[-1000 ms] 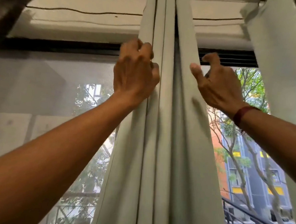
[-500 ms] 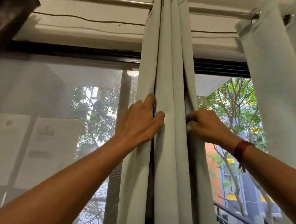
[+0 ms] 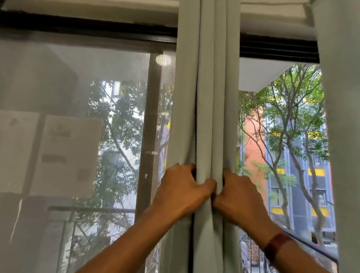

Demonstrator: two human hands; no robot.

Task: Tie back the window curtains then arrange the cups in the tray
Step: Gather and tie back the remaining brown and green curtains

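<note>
here the gathered curtain (image 3: 209, 96) hangs at the middle of the window (image 3: 112, 132), bunched between the left hand (image 3: 182, 189) and right hand (image 3: 238, 194), fingers (image 3: 208, 184) curled round its folds; it looks soft, light and slack, so the whole bunch seems best gripped at mid-height.

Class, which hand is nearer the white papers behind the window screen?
Left. The left hand grips the gathered curtain right of the papers; the right hand grips it farther right.

left hand (image 3: 182, 189), right hand (image 3: 237, 195) lower on curtain (image 3: 209, 96)
</note>
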